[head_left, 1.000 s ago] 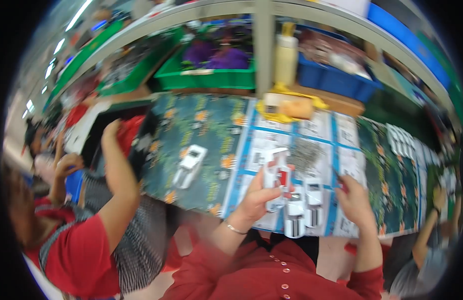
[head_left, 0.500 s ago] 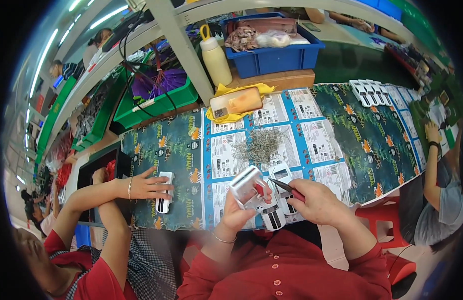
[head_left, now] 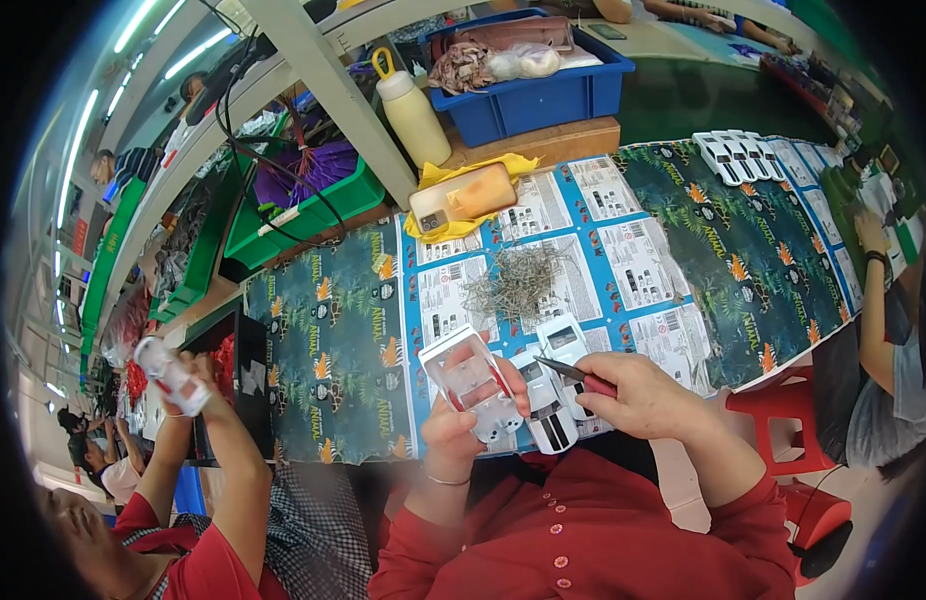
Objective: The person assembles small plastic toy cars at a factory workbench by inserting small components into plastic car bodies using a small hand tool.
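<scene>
My left hand (head_left: 451, 432) grips a white toy car body shell (head_left: 430, 352), tilted so that its hollow inside and red side strips show. In my right hand (head_left: 648, 397) is a dark pointed tool (head_left: 563, 368) with a red handle end, its tip close to the shell; I cannot tell whether they touch. Below the tool lies a white toy car (head_left: 553, 428) with black windows, near the table's front edge. Another white car (head_left: 561, 335) rests just beyond it. Farther off, thin metal pins form a loose pile (head_left: 523, 280) on the printed sheets.
At left, a co-worker's hands hold a white toy car (head_left: 171, 375) by a black bin (head_left: 251, 385). A phone (head_left: 463, 200) on yellow cloth, a cream bottle (head_left: 413, 115) and a blue crate (head_left: 533, 105) stand behind. Several white cars (head_left: 740, 157) sit in a row at far right.
The shell in my left hand has turned, bringing its hollow inside into view. The co-worker has lifted the white car off the table and carried it left to the bin.
</scene>
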Demonstrator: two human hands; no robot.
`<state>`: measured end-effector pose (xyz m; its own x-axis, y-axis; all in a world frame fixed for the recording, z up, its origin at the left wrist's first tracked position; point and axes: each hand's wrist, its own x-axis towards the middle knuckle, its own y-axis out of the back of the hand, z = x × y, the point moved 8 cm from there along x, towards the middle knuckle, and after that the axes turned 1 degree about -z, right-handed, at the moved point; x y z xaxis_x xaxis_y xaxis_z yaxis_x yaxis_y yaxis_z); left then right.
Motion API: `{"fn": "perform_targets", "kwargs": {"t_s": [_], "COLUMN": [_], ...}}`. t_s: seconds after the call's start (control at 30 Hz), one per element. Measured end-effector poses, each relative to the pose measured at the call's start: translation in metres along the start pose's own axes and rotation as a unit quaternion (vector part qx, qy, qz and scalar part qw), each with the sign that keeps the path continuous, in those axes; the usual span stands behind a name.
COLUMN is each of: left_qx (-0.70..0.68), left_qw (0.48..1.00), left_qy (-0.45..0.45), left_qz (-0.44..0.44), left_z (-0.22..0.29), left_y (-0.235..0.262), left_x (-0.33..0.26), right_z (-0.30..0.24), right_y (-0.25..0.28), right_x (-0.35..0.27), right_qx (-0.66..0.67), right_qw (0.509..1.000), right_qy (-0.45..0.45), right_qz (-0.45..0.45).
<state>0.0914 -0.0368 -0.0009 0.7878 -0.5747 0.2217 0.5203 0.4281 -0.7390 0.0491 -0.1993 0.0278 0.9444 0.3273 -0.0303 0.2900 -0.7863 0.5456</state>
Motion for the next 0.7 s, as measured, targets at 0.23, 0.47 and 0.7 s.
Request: {"fn": "perform_targets", "kwargs": {"t_s": [0.23,0.47,0.7], "left_qx": [0.035,0.046,0.058], "left_qw": [0.985,0.981,0.973], "left_qy": [-0.082,-0.159,-0.203], "left_qz": [0.147,0.098,0.094], "left_z": [0.01,0.026,0.031], "left_y": [0.013,0.014,0.007], "left_x": [-0.005,-0.012,-0.019], "right_z": [-0.003,-0.015,-0.027], "right_y": [0.003,-0.013,-0.02], "right_x": [-0.003,-0.006,0.001], "right_qx": [-0.023,-0.038,-0.091], "right_qw": [0.997,0.996,0.991], "right_qy": [0.028,0.045,0.05], "right_qz": [0.064,0.064,0.079]}}
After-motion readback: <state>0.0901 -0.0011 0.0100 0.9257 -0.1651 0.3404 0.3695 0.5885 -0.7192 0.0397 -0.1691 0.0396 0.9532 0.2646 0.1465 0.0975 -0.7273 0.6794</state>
